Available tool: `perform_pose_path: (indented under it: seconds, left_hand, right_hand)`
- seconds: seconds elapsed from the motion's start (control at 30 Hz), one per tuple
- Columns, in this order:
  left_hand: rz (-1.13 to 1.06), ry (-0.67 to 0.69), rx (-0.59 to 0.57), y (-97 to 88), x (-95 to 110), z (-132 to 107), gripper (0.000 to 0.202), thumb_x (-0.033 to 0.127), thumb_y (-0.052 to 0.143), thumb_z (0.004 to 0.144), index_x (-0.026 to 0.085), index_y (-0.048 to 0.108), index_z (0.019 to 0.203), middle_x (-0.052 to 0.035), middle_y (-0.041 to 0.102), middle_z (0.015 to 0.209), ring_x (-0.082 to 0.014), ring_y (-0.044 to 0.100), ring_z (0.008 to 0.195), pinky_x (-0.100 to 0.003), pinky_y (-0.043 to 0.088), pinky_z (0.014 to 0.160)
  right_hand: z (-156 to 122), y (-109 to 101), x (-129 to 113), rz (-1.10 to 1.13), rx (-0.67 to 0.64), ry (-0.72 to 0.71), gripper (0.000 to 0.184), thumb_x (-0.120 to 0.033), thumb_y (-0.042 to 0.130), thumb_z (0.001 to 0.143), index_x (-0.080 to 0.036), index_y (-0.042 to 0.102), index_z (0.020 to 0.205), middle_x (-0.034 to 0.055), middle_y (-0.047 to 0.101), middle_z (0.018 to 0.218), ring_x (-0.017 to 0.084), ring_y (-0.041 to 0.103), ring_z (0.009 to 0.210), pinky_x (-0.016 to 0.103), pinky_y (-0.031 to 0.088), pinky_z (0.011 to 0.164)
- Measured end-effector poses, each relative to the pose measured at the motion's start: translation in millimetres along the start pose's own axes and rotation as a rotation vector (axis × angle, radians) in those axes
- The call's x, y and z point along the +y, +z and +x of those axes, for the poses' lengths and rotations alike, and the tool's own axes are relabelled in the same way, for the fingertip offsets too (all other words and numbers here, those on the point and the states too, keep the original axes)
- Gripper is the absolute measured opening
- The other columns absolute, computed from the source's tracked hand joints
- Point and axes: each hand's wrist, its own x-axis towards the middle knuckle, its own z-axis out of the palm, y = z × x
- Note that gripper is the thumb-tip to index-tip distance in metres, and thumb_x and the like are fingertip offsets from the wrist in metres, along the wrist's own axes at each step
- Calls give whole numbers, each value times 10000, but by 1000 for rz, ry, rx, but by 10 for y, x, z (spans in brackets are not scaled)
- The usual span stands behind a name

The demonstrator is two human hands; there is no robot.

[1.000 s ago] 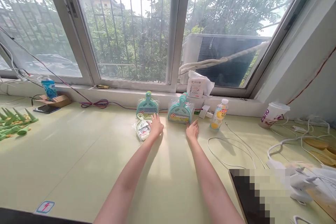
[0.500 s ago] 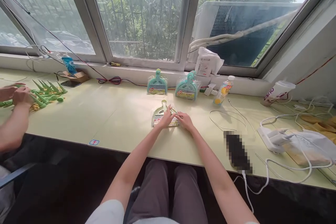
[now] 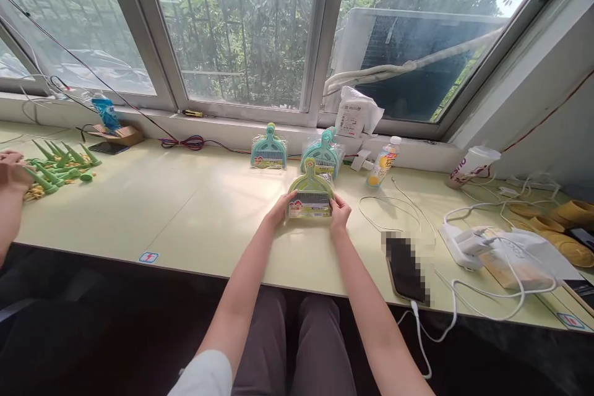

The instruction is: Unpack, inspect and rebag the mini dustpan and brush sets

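Observation:
Both my hands hold a small yellow-green dustpan-and-brush set [image 3: 310, 193] in clear wrap, upright on the pale green table [image 3: 185, 210]. My left hand [image 3: 279, 208] grips its left lower corner and my right hand [image 3: 340, 213] grips its right lower corner. Behind it, by the window sill, stand two teal sets of the same kind: one teal set [image 3: 268, 149] on the left and another teal set [image 3: 323, 153] on the right.
A phone [image 3: 405, 265] with a white cable lies to my right, near a power strip [image 3: 466, 244] and tangled cords. A drink bottle [image 3: 380, 164] and a cup [image 3: 471, 166] stand at the back. Another person's hand [image 3: 12, 172] works at green pieces [image 3: 58, 161] far left.
The view pulled back from the window. My hands drew the yellow-green set from the back of the table toward me and stood it upright between them.

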Motion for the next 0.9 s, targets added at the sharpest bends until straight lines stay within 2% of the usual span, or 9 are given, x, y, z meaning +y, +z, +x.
perform_pose_path:
  seconds: [0.1, 0.23, 0.37, 0.43, 0.5, 0.6, 0.7, 0.8, 0.9]
  left_hand:
    - [10, -26, 28, 4, 5, 126, 386, 408, 757, 743, 149, 669, 1016, -124, 740, 931, -232, 709, 788, -347, 575, 738]
    - [-28, 12, 66, -76, -7, 199, 355, 368, 753, 750, 158, 662, 1022, -104, 738, 892, -219, 706, 763, -345, 574, 738]
    - [-116, 33, 178, -114, -30, 250, 320, 344, 735, 770, 159, 637, 1011, -70, 727, 832, -199, 696, 723, -350, 574, 734]
    - [-171, 52, 219, -125, -23, 268, 310, 340, 731, 778, 161, 622, 1007, -59, 724, 832, -188, 694, 721, -339, 572, 733]
    - [-217, 69, 244, -136, 0, 266, 304, 335, 724, 788, 163, 616, 1014, -54, 724, 841, -183, 693, 722, -333, 570, 737]
    - [-257, 33, 290, -138, 50, 215, 282, 322, 716, 792, 167, 618, 1006, -50, 724, 821, -195, 698, 733, -342, 571, 743]
    - [-219, -19, 236, -123, 92, 138, 283, 286, 714, 774, 163, 636, 1017, -74, 738, 873, -232, 707, 832, -365, 570, 784]
    - [-133, -36, 153, -124, 107, 94, 317, 195, 707, 719, 163, 647, 1028, -86, 742, 976, -256, 695, 942, -374, 560, 833]
    - [-83, -42, 191, -151, 100, 94, 294, 188, 676, 710, 157, 653, 1002, -91, 736, 987, -263, 682, 983, -378, 556, 841]
  right_hand:
    - [-4, -12, -38, -109, 15, -71, 481, -393, 596, 750, -128, 690, 1139, 132, 724, 1077, 249, 678, 955, 373, 560, 774]
    - [-111, 28, -141, -423, 78, -424, 473, -359, 591, 808, -174, 596, 1244, 142, 638, 1239, 256, 589, 1129, 409, 501, 903]
    - [-283, 114, -201, -666, -307, -599, 263, -311, 467, 927, -204, 675, 1047, 91, 723, 954, 222, 652, 887, 384, 474, 888]
    - [-343, 145, -199, -726, -452, -555, 273, -325, 448, 948, -214, 697, 967, 56, 723, 783, 209, 658, 751, 361, 478, 834]
    - [-360, 159, -188, -705, -460, -469, 302, -381, 449, 950, -216, 702, 935, 37, 712, 710, 198, 651, 668, 340, 486, 773]
    - [-315, 157, -176, -512, -390, -302, 376, -496, 463, 925, -207, 702, 898, 42, 724, 737, 197, 671, 671, 321, 504, 717]
    - [-248, 148, -165, -270, -329, -103, 411, -572, 583, 826, -194, 679, 955, 53, 734, 789, 206, 697, 737, 316, 528, 694]
    - [-202, 138, -134, -126, -224, 18, 435, -534, 732, 700, -199, 616, 951, 28, 712, 761, 192, 695, 724, 316, 544, 704]
    - [-173, 135, -91, -108, -158, 36, 431, -472, 801, 627, -205, 565, 868, 5, 680, 761, 170, 681, 720, 323, 549, 757]
